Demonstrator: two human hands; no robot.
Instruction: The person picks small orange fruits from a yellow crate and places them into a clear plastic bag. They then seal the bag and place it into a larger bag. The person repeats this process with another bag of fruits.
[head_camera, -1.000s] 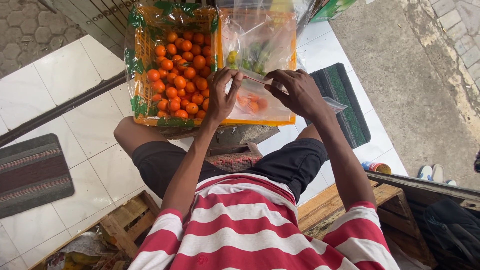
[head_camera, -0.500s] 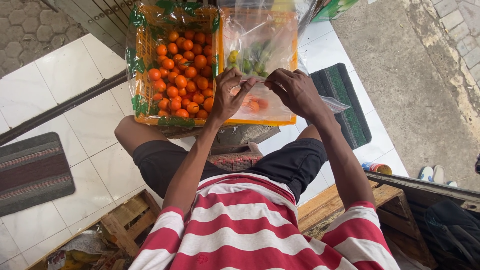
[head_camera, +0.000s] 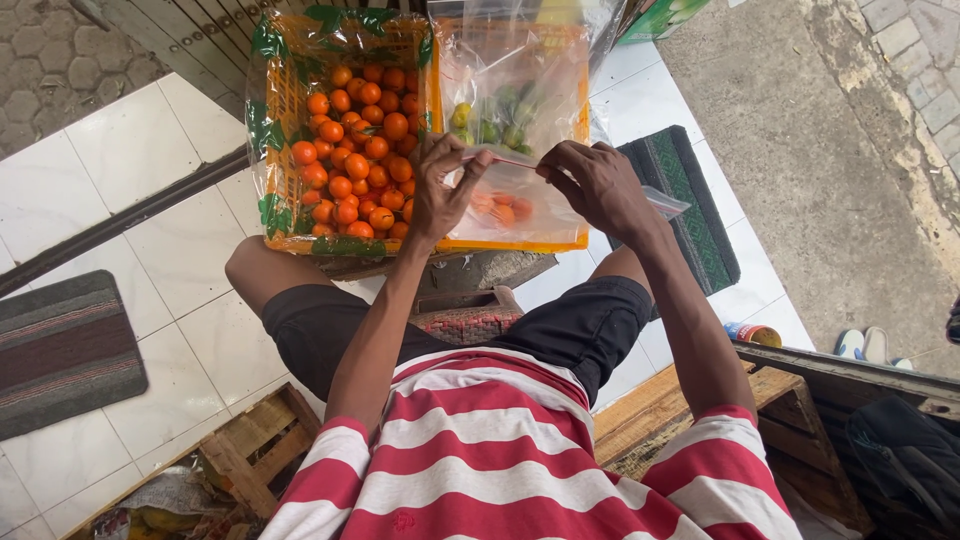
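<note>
I sit over an orange plastic crate (head_camera: 500, 243) split in two halves. Its left half holds several small orange fruits (head_camera: 355, 140); the right half has a few green fruits (head_camera: 497, 124) under clear plastic. My left hand (head_camera: 440, 190) and my right hand (head_camera: 598, 182) each pinch the top edge of a clear plastic bag (head_camera: 510, 200) stretched between them. A few orange fruits (head_camera: 500, 210) lie inside that bag. The bag hangs over the crate's right half.
The crate rests on a low stand (head_camera: 470, 272) between my knees, on white floor tiles (head_camera: 120, 150). A dark doormat (head_camera: 690, 200) lies to the right and another mat (head_camera: 60, 350) to the left. A wooden crate (head_camera: 255, 445) sits by my left side, a wooden bench (head_camera: 790, 400) at right.
Both hands have risen and drawn apart along the bag's top edge, pulling it taut. The bag has lifted slightly above the crate.
</note>
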